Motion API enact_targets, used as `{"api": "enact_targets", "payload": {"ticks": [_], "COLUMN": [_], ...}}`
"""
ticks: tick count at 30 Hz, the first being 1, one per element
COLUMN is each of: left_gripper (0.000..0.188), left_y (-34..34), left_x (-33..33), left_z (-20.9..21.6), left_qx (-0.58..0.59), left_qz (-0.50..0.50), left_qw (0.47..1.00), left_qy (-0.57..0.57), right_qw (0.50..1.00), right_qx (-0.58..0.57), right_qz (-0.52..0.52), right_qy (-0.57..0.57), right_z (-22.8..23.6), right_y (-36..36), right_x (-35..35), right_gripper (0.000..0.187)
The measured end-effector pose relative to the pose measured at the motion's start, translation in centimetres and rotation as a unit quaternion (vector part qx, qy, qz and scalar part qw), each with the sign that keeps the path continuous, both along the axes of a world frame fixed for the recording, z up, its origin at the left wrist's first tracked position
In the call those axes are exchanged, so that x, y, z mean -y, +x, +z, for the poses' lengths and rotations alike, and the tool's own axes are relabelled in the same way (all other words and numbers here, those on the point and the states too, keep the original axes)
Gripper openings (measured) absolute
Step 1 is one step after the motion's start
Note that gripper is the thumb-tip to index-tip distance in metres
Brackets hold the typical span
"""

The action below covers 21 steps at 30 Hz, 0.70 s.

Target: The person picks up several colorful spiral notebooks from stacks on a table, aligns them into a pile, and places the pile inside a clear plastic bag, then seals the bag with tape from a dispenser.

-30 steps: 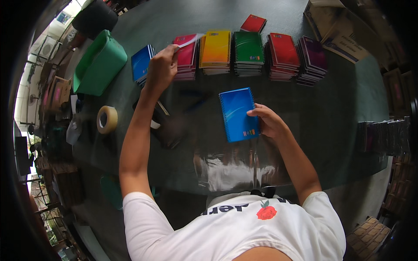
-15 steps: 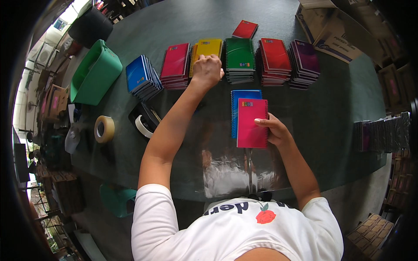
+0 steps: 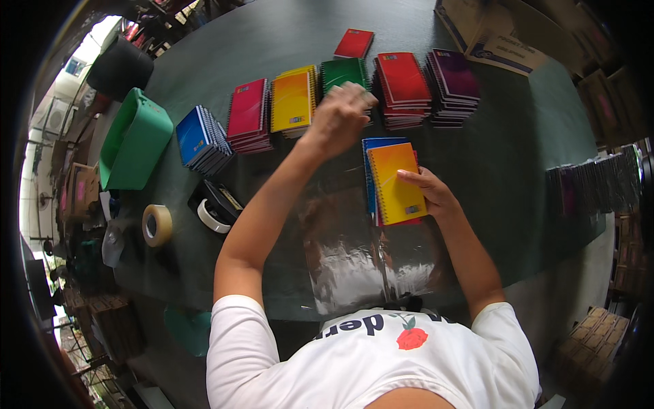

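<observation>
My right hand (image 3: 436, 193) grips a small bundle of spiral notebooks, thumb on top. A yellow notebook (image 3: 396, 184) lies uppermost, with a blue notebook (image 3: 370, 144) and a bit of pink cover showing from beneath. Motion blurs my left hand (image 3: 344, 117), which is over the near part of the green notebook stack (image 3: 343, 69); its fingers are smeared. To its left is the yellow stack (image 3: 291, 102), then the pink stack (image 3: 247, 109) and the blue stack (image 3: 199, 136). On its right stand the red stack (image 3: 403, 82) and the purple stack (image 3: 455, 75).
A single red notebook (image 3: 354, 43) lies behind the row. Clear plastic film (image 3: 340, 273) spreads near me. At left are a tape dispenser (image 3: 216, 208), a tape roll (image 3: 157, 225) and a green bin (image 3: 138, 143). A cardboard box (image 3: 504, 41) and wrapped notebooks (image 3: 593, 180) sit at right.
A yellow notebook now covers the pink one in my right hand. My left hand has moved right, from the yellow stack to the green one. The whole view has shifted slightly.
</observation>
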<state>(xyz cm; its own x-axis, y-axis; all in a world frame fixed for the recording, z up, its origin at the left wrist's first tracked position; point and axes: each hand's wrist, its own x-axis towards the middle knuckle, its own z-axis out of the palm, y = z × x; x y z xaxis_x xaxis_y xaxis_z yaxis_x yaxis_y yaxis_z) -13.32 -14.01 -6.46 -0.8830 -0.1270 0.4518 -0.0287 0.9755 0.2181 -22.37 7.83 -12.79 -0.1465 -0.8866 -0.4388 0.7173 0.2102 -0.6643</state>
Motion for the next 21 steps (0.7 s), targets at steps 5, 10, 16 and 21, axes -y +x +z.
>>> {"api": "enact_targets", "payload": {"ticks": [5, 10, 16, 21], "left_gripper": [0.029, 0.03, 0.037, 0.021], "left_y": [-0.6, 0.9, -6.1, -9.7], "left_x": [3.1, -1.7, -6.3, -4.0], "left_z": [-0.7, 5.3, -0.3, -0.5], "left_qx": [0.077, -0.062, 0.03, 0.135], "left_qz": [0.089, -0.102, -0.171, 0.041], "left_qw": [0.993, 0.911, 0.985, 0.983], "left_qy": [-0.023, 0.394, 0.017, -0.12], "right_qw": [1.0, 0.951, 0.99, 0.986], "right_qx": [-0.004, 0.293, 0.108, 0.115], "right_qz": [-0.026, -0.032, -0.056, -0.112], "right_qy": [0.006, -0.093, -0.076, -0.04], "right_z": [-0.3, -1.0, 0.5, 0.9], "right_y": [-0.2, -2.6, -3.0, -4.1], "right_x": [-1.7, -5.0, -8.4, -11.4], "right_gripper": [0.051, 0.062, 0.046, 0.041]}}
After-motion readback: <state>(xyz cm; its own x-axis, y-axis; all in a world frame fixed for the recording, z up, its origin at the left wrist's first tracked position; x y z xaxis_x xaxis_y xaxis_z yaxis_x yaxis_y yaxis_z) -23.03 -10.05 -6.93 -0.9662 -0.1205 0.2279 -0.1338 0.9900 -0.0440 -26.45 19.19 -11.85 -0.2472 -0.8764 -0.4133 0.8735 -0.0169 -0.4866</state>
